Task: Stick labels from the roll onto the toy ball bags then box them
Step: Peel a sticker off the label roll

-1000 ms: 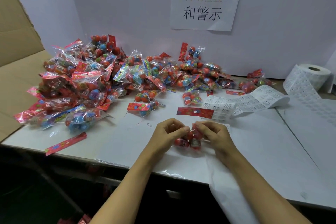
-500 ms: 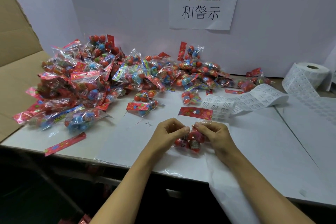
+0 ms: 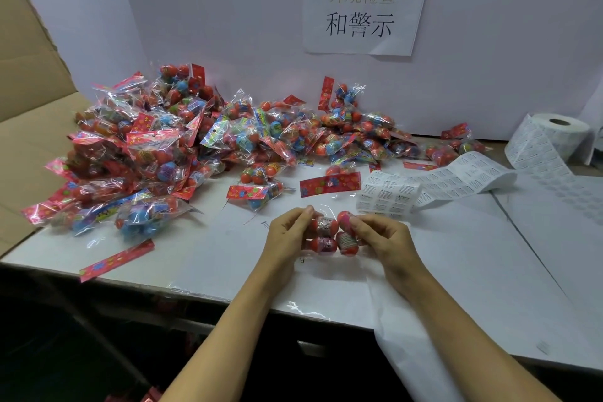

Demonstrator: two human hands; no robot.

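Change noted: compared with a second ago, the toy ball bag (image 3: 331, 233) I am working on sits slightly higher and more opened out between my hands, so all four balls now show, where before my fingers covered most of them. My left hand (image 3: 287, 238) pinches the bag's left edge, fingers curled on the film. My right hand (image 3: 385, 238) grips its right side, fingertips (image 3: 354, 222) pressed on the upper right ball. The bag is held just above the table (image 3: 489, 271), its red header card (image 3: 329, 184) pointing away from me.

Finding: I cannot make out a label on this bag. I judge I am smoothing or checking the film, so labelling of this unit is unconfirmed.

The label strip (image 3: 440, 184) lies just beyond my right hand, trailing from the label roll (image 3: 554, 137) at far right. The pile of bags (image 3: 195, 147) at left remains large; a cardboard box (image 3: 29, 114) stands at the left edge. Boxing is pending.
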